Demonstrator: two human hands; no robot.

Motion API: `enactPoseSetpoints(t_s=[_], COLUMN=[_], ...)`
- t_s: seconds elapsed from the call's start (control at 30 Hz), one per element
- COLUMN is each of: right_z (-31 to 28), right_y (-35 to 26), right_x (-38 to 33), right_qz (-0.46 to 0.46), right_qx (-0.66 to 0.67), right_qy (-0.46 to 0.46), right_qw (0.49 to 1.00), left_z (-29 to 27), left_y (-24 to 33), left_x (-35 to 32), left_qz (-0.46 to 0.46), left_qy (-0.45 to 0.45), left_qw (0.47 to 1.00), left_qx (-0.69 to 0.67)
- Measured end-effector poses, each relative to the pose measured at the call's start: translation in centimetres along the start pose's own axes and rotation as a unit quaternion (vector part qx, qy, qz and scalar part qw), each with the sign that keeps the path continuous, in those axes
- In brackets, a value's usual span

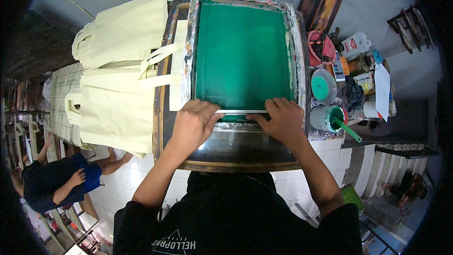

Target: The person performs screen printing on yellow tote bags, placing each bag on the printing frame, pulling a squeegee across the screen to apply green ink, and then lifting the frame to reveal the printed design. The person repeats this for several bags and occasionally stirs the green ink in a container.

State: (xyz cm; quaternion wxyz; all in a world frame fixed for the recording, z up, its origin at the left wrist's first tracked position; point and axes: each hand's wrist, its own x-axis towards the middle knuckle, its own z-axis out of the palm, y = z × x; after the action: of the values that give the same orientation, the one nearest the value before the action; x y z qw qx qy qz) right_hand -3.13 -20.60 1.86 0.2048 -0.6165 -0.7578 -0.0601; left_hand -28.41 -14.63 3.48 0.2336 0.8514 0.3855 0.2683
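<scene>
Both hands grip a squeegee (241,112), seen as a narrow pale bar, at the near end of a screen printing frame (190,52). My left hand (195,119) is closed on its left end, and my right hand (281,117) is closed on its right end. Green ink coats the mesh (243,52) inside the frame, and a darker green patch shows just below the bar. Under the frame's left side lies a cream tote bag (177,85), its handles sticking out to the left. The squeegee's lower edge is hidden.
Stacked cream tote bags (118,106) lie left of the dark printing table (226,153). To the right stand an ink tub (325,118) with a green spatula (347,130), a pink basket (321,47) and a white jug (357,42). Another person (61,179) is at the lower left.
</scene>
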Motion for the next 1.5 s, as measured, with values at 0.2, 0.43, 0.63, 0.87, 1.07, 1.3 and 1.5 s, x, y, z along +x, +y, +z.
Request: enactPoseSetpoints(t_s=[0.2, 0.43, 0.63, 0.87, 1.07, 1.3, 1.5], right_z=[-0.1, -1.2, -2.2, -12.0, -19.3, -23.9, -25.0], right_y=[0.0, 4.0, 4.8, 0.9, 6.5, 7.0, 7.2], right_x=[0.4, 2.3, 3.1, 9.9, 20.1, 28.3, 30.1], right_qz=[0.005, 0.175, 0.337, 0.242, 0.121, 0.158, 0.128], right_qx=[0.002, 0.124, 0.579, 0.495, 0.295, 0.313, 0.297], right_qy=[-0.004, -0.141, 0.065, 0.346, 0.389, 0.389, 0.406], right_qw=[1.0, 0.967, 0.74, 0.76, 0.864, 0.852, 0.855], left_z=[-0.6, -0.7, 1.1, -2.9, -8.5, -1.6, -4.6], left_y=[-0.4, -3.4, -5.8, -2.7, 1.2, -12.9, -19.4], left_x=[-0.6, -6.8, -8.1, -3.0, 6.8, 5.1, 1.2], left_qz=[-0.022, -0.102, -0.084, 0.036, 0.031, -0.288, -0.408], left_qy=[0.018, 0.053, 0.111, 0.322, 0.343, 0.074, 0.057], left_qw=[0.998, 0.993, 0.989, 0.938, 0.924, 0.947, 0.91], left_qx=[-0.055, 0.032, 0.051, -0.126, -0.167, 0.123, 0.038])
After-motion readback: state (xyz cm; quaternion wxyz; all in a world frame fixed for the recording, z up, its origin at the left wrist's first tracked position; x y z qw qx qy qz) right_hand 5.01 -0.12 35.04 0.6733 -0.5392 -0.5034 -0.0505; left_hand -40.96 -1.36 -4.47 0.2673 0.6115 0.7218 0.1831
